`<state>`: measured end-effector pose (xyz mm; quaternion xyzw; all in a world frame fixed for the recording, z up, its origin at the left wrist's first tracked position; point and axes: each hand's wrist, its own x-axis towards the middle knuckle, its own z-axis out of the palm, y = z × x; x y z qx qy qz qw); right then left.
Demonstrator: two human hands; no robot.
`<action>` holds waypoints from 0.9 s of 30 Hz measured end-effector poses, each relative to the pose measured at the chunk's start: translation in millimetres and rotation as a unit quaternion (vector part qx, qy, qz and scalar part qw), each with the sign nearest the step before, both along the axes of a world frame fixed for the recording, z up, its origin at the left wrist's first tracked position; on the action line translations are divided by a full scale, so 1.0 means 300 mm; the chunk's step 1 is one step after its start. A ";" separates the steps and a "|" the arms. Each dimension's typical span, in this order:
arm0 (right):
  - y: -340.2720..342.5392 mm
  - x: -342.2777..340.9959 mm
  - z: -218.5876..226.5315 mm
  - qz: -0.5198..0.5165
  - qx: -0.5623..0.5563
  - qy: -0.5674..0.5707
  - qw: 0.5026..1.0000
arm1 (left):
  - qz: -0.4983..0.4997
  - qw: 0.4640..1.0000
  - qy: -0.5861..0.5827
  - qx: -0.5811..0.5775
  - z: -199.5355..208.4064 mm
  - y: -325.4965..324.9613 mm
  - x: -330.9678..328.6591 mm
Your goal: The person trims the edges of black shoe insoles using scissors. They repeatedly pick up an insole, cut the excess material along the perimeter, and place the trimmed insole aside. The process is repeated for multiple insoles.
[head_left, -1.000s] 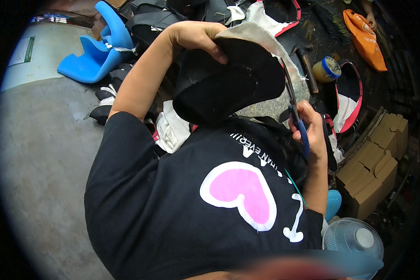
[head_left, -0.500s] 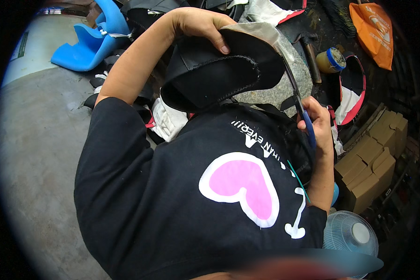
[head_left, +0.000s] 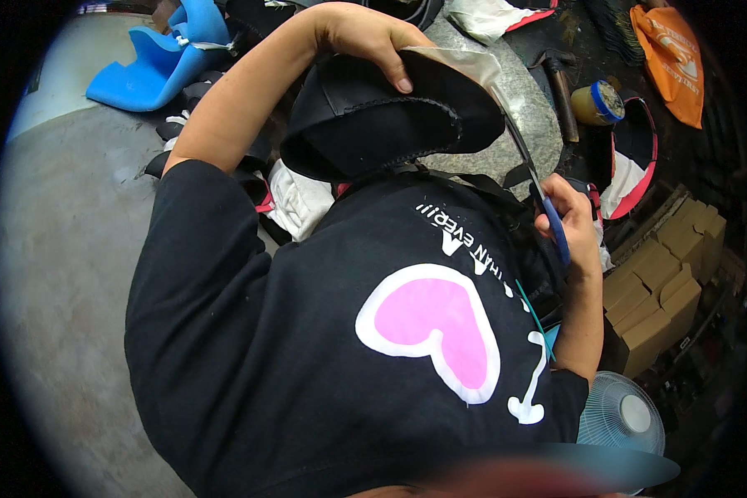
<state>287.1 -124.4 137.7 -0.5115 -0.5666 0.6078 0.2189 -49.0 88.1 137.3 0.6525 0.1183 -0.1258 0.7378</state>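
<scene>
My left hand (head_left: 373, 46) is closed on a black shoe upper (head_left: 390, 116), thumb on its dark face and the other fingers hidden behind. The upper has a rough stitched curve along its opening, and whitish lining (head_left: 465, 62) sticks out past its far edge. In my right hand (head_left: 573, 220) is a pair of scissors (head_left: 524, 153) with blue handles. Their long dark blades point up and away, with the tips against the right edge of the upper and lining. Whether the blades are parted is hard to make out.
Under the upper lies a round grey stone slab (head_left: 539, 124). To its right are a hammer (head_left: 563, 100), a jar with a blue rim (head_left: 598, 104) and a red-edged piece (head_left: 639, 158). Cardboard boxes (head_left: 656, 286) and a fan (head_left: 627, 415) stand at right. Blue sheet material (head_left: 153, 66) lies far left.
My right hand and the scissors have shifted slightly right and the handles sit a little lower. The upper stays in my left hand, and the whole view has shifted slightly.
</scene>
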 end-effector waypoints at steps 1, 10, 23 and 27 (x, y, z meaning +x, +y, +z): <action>-0.002 0.000 0.004 0.003 0.011 0.001 1.000 | -0.009 1.000 -0.012 0.006 -0.002 0.000 0.000; 0.001 -0.010 0.013 0.067 0.047 -0.110 0.990 | -0.020 1.000 -0.013 0.001 -0.009 0.001 0.010; -0.010 -0.004 0.025 0.027 -0.081 0.037 0.996 | -0.040 0.999 -0.006 -0.017 -0.040 -0.007 0.016; -0.012 -0.006 0.006 0.036 -0.082 0.103 0.991 | -0.050 0.999 0.009 -0.011 -0.047 -0.006 0.024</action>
